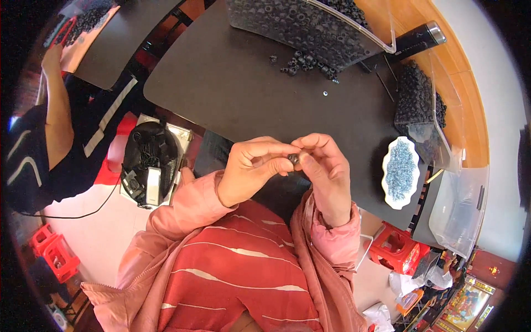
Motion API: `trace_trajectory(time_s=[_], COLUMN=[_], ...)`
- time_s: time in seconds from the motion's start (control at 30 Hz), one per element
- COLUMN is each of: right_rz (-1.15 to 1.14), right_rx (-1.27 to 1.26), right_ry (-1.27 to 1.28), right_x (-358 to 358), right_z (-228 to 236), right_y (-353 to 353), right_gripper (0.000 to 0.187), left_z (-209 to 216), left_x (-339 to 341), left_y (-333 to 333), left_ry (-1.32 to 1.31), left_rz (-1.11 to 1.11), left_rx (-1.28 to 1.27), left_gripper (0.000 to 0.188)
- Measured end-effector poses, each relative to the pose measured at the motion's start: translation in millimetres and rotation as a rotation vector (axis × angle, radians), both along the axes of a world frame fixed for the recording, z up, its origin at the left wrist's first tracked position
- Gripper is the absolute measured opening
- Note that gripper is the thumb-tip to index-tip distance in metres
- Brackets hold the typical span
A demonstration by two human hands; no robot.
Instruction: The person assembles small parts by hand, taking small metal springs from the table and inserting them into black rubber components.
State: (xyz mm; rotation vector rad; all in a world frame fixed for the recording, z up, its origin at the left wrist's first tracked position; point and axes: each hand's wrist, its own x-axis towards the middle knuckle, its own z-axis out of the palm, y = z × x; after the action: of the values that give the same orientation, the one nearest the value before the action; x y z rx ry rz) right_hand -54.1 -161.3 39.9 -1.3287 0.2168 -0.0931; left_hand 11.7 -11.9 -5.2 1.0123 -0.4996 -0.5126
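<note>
Reaching toward a heap of black pieces point(88, 21), a co-worker in dark clothing point(27, 157) fills the far left. Beside that person I see a black, bowl-like container point(135, 145) with cords and a silvery device point(154, 186) in it. Next comes the left hand point(246, 166), thumb and forefinger pinching a small dark piece point(293, 159) in front of the chest, near the dark table point(221, 94). The right hand point(328, 176) meets it there, its thumb and forefinger pressed to the same piece from the other side. Beyond them, loose black pieces point(304, 62) lie by a clear bin point(387, 48) holding more. Farther right, a scalloped white dish point(396, 203) holds bluish bits point(401, 169), and a red stool point(394, 249) stands below.
</note>
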Motion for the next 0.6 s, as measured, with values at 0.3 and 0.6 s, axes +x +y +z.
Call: trace_trajectory(time_s=[0.3, 0.6], right_rz=[-0.143, 0.083], right_rx=[-0.537, -0.153], right_ry=[0.116, 0.042], right_x=[23, 17], right_z=[4, 17], right_y=[-46, -16], right_gripper=[0.013, 0.014], left_z=[4, 8], left_x=[3, 5], left_y=[2, 0], left_ry=[0.277, 0.246], left_rz=[-0.082, -0.058], left_rx=[0.014, 0.009], left_gripper=[0.027, 0.024])
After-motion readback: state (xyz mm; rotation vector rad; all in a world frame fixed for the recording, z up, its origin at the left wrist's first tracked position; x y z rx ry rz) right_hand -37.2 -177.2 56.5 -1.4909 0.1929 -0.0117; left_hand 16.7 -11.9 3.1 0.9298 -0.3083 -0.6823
